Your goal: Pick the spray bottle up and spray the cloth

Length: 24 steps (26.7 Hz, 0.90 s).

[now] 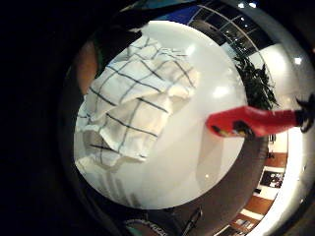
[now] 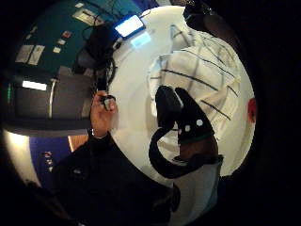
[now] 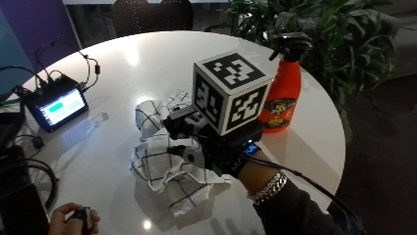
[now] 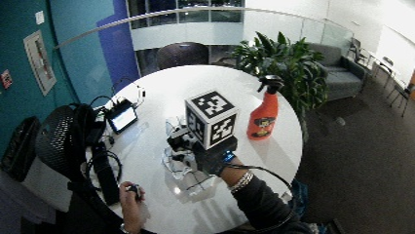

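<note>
The black-gloved right hand (image 3: 218,147) hovers above the crumpled white checked cloth (image 3: 171,171), fingers relaxed, holding nothing; the orange plastic spray bottle (image 3: 281,93) stands upright nearby on the round white table (image 3: 150,63).

Open tabletop lying between cloth and bottle

Bare white table (image 3: 150,63) is stretching from the cloth (image 3: 171,169) to the spray bottle (image 3: 281,93); a plant (image 3: 326,34) is crowding behind it.
</note>
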{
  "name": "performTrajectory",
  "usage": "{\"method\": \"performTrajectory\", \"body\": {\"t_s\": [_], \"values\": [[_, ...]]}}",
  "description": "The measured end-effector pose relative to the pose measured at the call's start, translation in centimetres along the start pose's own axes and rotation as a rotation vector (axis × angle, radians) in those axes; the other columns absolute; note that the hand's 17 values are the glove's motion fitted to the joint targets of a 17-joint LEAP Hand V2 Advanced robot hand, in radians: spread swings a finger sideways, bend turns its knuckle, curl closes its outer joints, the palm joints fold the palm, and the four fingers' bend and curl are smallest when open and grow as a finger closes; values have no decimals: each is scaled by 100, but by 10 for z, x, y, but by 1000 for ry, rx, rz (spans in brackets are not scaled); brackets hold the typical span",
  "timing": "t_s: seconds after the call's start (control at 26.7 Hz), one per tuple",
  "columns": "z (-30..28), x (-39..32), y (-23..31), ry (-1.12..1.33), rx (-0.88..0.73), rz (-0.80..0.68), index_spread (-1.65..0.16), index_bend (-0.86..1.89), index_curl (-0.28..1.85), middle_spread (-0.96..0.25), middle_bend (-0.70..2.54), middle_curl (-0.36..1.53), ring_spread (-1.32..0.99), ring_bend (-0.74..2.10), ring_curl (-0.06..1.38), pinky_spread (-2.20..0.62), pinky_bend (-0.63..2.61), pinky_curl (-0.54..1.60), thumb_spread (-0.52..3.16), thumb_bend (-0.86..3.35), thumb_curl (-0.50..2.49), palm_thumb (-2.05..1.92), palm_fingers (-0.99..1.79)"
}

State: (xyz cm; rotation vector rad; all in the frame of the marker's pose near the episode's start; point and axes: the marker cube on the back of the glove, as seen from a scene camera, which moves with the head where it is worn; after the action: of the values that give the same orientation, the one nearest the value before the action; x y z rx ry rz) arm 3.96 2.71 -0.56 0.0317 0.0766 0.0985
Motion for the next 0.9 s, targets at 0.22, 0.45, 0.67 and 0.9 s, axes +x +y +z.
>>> {"method": "performTrajectory", "body": {"t_s": [0.22,0.45,0.67,0.9], "values": [[-10,34,7,22,12,88,-39,20,32,-3,27,29,-6,31,25,24,15,19,119,17,23,61,61],[-21,76,13,34,41,214,-38,19,33,-3,26,31,-6,30,26,24,15,20,121,14,25,62,61],[-32,127,22,0,144,449,-38,16,32,-4,24,31,-6,34,28,23,18,21,121,11,26,63,71],[-42,159,20,-32,257,677,-35,15,32,-5,23,32,-6,38,30,20,20,24,122,10,28,67,84]]}}
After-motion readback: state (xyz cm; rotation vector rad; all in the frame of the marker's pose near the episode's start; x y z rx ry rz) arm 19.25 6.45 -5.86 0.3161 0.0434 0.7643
